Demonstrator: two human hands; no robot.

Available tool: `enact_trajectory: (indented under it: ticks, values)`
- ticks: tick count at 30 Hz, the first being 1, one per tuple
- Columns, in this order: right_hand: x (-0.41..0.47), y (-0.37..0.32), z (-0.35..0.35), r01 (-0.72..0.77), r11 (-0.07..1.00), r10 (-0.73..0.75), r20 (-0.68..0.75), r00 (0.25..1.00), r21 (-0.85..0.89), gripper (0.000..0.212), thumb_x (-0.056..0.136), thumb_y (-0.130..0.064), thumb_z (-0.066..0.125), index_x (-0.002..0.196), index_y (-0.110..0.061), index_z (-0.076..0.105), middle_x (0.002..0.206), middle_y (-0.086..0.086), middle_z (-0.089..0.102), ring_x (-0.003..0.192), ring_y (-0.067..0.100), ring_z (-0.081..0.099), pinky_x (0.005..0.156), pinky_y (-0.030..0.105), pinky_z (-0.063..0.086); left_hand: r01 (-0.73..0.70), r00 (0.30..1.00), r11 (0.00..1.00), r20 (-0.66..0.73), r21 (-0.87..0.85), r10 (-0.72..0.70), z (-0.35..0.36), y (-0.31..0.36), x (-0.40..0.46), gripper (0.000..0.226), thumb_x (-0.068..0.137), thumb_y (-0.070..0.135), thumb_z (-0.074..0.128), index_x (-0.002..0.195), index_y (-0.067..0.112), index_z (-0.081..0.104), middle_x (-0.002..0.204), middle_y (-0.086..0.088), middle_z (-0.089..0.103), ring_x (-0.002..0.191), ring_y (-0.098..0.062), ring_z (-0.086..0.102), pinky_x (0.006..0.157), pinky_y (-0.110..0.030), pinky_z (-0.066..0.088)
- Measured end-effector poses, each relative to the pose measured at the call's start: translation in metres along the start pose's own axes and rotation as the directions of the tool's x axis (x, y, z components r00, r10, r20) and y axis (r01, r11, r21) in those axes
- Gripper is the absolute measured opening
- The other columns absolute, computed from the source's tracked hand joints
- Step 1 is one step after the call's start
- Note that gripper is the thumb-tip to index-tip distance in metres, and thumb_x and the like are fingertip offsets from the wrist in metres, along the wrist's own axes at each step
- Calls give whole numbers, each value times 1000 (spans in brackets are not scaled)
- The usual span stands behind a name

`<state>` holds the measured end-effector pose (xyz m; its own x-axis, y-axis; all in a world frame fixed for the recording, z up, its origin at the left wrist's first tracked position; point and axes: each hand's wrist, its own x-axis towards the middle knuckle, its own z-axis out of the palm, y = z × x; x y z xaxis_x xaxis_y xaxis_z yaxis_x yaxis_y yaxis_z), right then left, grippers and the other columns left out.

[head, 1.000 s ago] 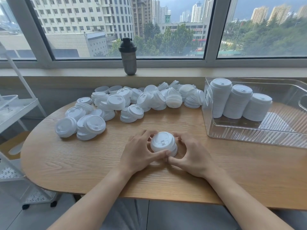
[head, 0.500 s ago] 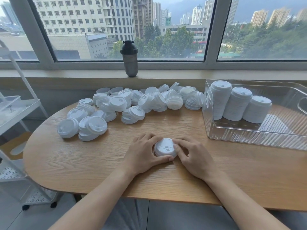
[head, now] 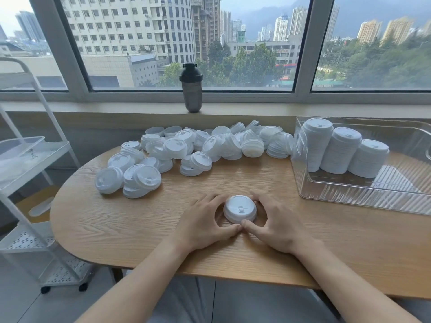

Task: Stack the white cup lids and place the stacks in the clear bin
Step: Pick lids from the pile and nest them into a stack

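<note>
Wooden table (head: pixel 140 229) fills the view, rounded left end, window behind. Clear bin (head: pixel 363 197) sits at the right w/ three white lid stacks (head: pixel 345 152) standing inside, tallest at left, all leaning a bit toward the left. Big loose pile of lids (head: pixel 200 148) sprawls across the back of the table, left of the bin; some face up, some tipped on edge.

Front centre: left hand (head: pixel 203 224) and right hand (head: pixel 277 224) cup a short stack of lids (head: pixel 240 209) between them. Fingers curl round its far sides, thumbs meet at the near rim, tips touching. So both hands are closed around it, palms down on the wood. Stack rests flat on the table, top face up, axis vertical, sip tab toward the person. Looks like just a few lids deep; can't count, hands hide the sides.

Dark bottle (head: pixel 190 89) on the sill. White cart (head: pixel 28 159) at left.
</note>
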<state>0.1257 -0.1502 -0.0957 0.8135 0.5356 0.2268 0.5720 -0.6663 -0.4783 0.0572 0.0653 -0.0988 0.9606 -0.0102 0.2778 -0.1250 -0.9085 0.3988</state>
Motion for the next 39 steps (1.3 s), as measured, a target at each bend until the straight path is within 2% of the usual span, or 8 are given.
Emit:
enact_trajectory:
  ticks: [4, 9, 14, 17, 23, 26, 33, 39]
  values:
    - [7, -15, 15, -16, 1000, 16, -18, 1000, 2, 104, 66, -91, 58, 150, -31, 41, 141, -16, 54, 132, 7, 46, 110, 34, 41, 48, 999, 999, -3, -13, -48, -19, -19, -18, 68, 93, 62, 57, 151, 30, 44, 147, 19, 48, 137, -2, 41, 115, -28, 31]
    - [22, -56, 36, 38, 998, -39, 20, 999, 47, 101, 65, -86, 62, 148, -32, 42, 141, -16, 53, 131, 6, 45, 109, 29, 38, 234, 955, 971, -176, -57, -240, -49, -62, -43, 41, 99, 47, 56, 137, 29, 57, 130, 18, 57, 115, -2, 56, 94, -31, 47]
    - [44, -97, 61, 83, 993, -86, 37, 996, 81, 99, 67, -81, 68, 149, -31, 42, 143, -17, 52, 132, 5, 44, 107, 23, 36, 422, 850, 904, -314, -72, -422, -81, -114, -67, 26, 93, 37, 65, 117, 29, 62, 111, 20, 52, 106, -9, 55, 82, -31, 44]
    - [59, -118, 75, 96, 990, -100, 37, 994, 106, 100, 67, -80, 69, 150, -31, 42, 145, -15, 52, 133, 6, 45, 107, 22, 36, 484, 797, 873, -382, -60, -468, -95, -143, -75, 37, 88, 32, 70, 123, 24, 60, 120, 11, 52, 116, -15, 52, 95, -35, 47]
    - [90, -143, 97, 120, 983, -129, 57, 990, 140, 98, 69, -74, 75, 151, -31, 40, 147, -14, 49, 136, 6, 43, 107, 20, 34, 617, 649, 766, -431, -184, -626, -111, -188, -64, 96, 77, 44, 81, 154, 17, 29, 143, -9, 42, 134, -30, 41, 110, -45, 41]
    - [103, -144, 103, 116, 985, -123, 51, 991, 130, 94, 72, -70, 76, 149, -30, 42, 146, -14, 49, 136, 6, 41, 105, 17, 30, 572, 684, 768, -349, -288, -640, -114, -210, -52, 106, 75, 46, 83, 159, 23, 22, 150, -5, 40, 140, -24, 39, 114, -45, 40]
    - [107, -131, 108, 129, 977, -137, 38, 990, 167, 88, 73, -59, 80, 147, -26, 46, 140, -14, 52, 132, 4, 42, 105, 18, 31, 480, 771, 843, -342, -245, -538, -110, -218, -35, 80, 79, 45, 83, 146, 29, 42, 135, 5, 56, 124, -17, 53, 105, -43, 46]
    - [93, -112, 97, 92, 982, -92, -7, 996, 164, 88, 72, -61, 78, 146, -24, 48, 143, -11, 54, 133, 8, 44, 105, 22, 34, 415, 826, 878, -305, -239, -474, -100, -202, -33, 78, 75, 44, 87, 139, 33, 46, 133, 11, 57, 117, -13, 58, 100, -41, 51]
